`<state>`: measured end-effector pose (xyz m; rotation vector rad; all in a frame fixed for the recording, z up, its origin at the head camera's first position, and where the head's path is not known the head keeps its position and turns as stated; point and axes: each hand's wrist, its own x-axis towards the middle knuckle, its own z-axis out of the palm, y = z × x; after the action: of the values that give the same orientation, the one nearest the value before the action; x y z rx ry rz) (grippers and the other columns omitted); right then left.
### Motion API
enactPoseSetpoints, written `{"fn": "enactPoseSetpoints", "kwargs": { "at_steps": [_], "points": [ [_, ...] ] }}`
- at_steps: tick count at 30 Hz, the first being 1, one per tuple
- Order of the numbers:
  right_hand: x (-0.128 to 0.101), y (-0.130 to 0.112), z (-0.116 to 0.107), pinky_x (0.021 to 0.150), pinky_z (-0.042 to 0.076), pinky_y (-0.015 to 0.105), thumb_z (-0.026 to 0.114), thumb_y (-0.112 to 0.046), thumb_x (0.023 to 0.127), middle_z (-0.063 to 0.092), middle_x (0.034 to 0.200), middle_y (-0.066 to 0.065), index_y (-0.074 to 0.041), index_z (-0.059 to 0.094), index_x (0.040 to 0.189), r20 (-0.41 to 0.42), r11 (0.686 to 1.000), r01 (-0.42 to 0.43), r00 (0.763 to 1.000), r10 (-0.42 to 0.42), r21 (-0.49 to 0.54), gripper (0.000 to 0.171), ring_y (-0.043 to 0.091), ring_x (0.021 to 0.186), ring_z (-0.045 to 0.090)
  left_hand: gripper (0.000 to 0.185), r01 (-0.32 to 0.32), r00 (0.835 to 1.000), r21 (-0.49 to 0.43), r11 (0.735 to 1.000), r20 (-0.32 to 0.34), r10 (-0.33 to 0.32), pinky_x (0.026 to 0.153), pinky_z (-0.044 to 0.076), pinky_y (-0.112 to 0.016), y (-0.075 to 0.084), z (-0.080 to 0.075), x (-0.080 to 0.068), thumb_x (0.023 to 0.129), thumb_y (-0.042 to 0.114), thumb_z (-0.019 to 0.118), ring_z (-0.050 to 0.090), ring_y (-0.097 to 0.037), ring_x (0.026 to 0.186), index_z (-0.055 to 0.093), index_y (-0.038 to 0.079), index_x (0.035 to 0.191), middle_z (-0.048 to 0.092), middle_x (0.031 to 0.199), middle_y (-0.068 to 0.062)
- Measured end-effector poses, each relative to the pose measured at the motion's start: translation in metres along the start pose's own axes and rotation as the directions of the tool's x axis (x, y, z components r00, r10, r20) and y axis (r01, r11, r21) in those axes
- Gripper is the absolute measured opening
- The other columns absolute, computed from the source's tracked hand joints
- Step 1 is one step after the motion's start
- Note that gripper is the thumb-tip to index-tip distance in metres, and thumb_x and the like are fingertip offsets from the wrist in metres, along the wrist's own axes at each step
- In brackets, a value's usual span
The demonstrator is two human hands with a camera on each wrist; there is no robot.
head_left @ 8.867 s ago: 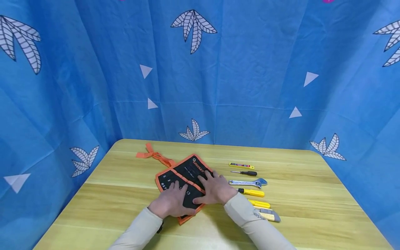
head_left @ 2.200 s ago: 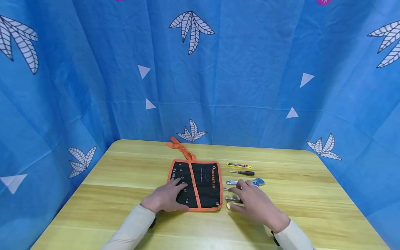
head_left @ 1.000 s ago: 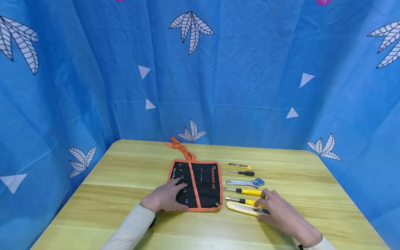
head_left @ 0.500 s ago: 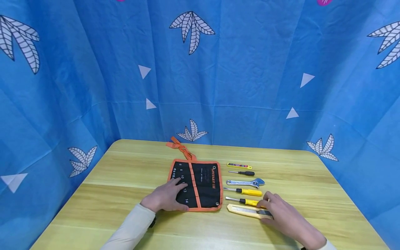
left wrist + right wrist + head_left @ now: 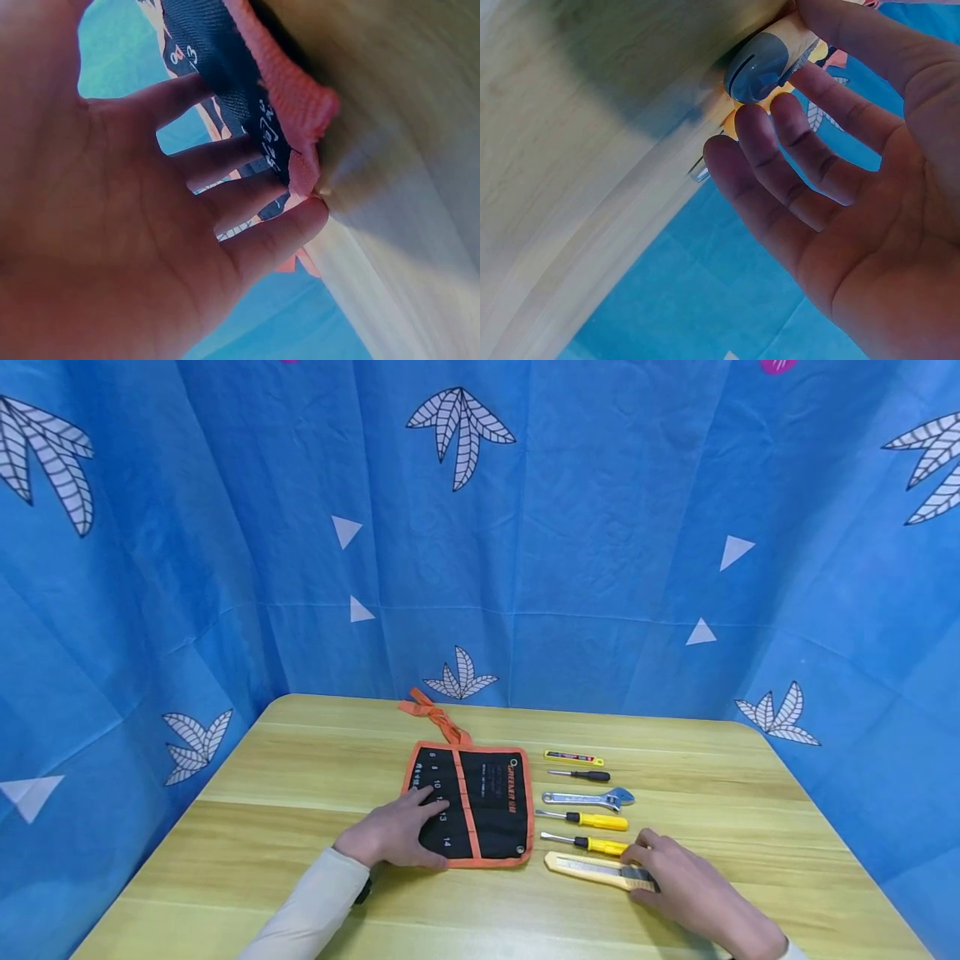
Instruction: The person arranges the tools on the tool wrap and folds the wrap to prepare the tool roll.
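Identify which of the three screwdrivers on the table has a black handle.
The small screwdriver farthest from the person, just beyond the wrench; the other two have yellow handles.

The surface (image 5: 300,827) looks like pale wood with visible grain and a smooth, slightly glossy finish. The tool roll (image 5: 480,802) is matt black woven cloth with orange fabric edging, and the backdrop (image 5: 600,527) is thin blue cloth with creases. The wrench (image 5: 588,797) is shiny metal; the utility knife (image 5: 592,868) has a smooth yellow plastic body.
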<state>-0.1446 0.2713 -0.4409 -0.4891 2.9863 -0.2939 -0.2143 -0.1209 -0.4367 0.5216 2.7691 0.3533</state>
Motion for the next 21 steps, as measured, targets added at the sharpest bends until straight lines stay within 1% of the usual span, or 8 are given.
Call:
{"fn": "enactPoseSetpoints", "kwargs": {
  "at_steps": [7, 11, 16, 21],
  "points": [
    [-0.0017, 0.0041, 0.0008, 0.072, 0.056, 0.036, 0.087, -0.024, 0.079, 0.065, 0.098, -0.01, -0.019, 0.074, 0.108, -0.009, 0.997, 0.078, 0.997, -0.078, 0.002, 0.032, 0.011, 0.087, 0.062, 0.089, 0.009, 1.0, -0.001, 1.0, 0.023, -0.009, 0.116, 0.037, -0.058, 0.0006, -0.0028, -0.0007, 0.077, 0.053, 0.084, 0.031, -0.036, 0.152, 0.05, 0.021, 0.152, 0.033, 0.165, -0.012],
    [-0.0016, 0.0053, 0.0006, 0.074, 0.057, 0.036, 0.088, -0.024, 0.079, 0.065, 0.097, -0.011, -0.017, 0.074, 0.107, -0.018, 0.994, 0.108, 0.994, -0.108, -0.003, 0.032, 0.011, 0.087, 0.063, 0.089, 0.01, 1.0, 0.003, 1.0, 0.023, -0.01, 0.116, 0.037, -0.058, 0.0008, -0.0027, 0.0, 0.077, 0.054, 0.084, 0.03, -0.036, 0.152, 0.05, 0.022, 0.152, 0.033, 0.165, -0.012],
    [-0.002, 0.0045, -0.001, 0.076, 0.058, 0.038, 0.088, -0.023, 0.079, 0.066, 0.098, -0.008, -0.013, 0.075, 0.109, -0.02, 0.994, 0.112, 0.994, -0.112, -0.005, 0.035, 0.015, 0.088, 0.065, 0.089, 0.005, 1.0, -0.006, 1.0, 0.023, -0.005, 0.116, 0.037, -0.058, 0.0007, -0.0024, 0.0003, 0.077, 0.054, 0.084, 0.03, -0.036, 0.152, 0.05, 0.022, 0.152, 0.033, 0.165, -0.011],
    [-0.0017, 0.0034, -0.0033, 0.073, 0.058, 0.037, 0.088, -0.022, 0.079, 0.066, 0.097, -0.007, -0.011, 0.077, 0.108, -0.022, 0.993, 0.119, 0.993, -0.119, -0.004, 0.033, 0.014, 0.086, 0.064, 0.089, 0.005, 1.0, -0.015, 1.0, 0.023, -0.005, 0.116, 0.036, -0.059, -0.0001, -0.0021, -0.0001, 0.077, 0.054, 0.084, 0.029, -0.037, 0.153, 0.05, 0.021, 0.152, 0.033, 0.165, -0.012]
  ]
}}
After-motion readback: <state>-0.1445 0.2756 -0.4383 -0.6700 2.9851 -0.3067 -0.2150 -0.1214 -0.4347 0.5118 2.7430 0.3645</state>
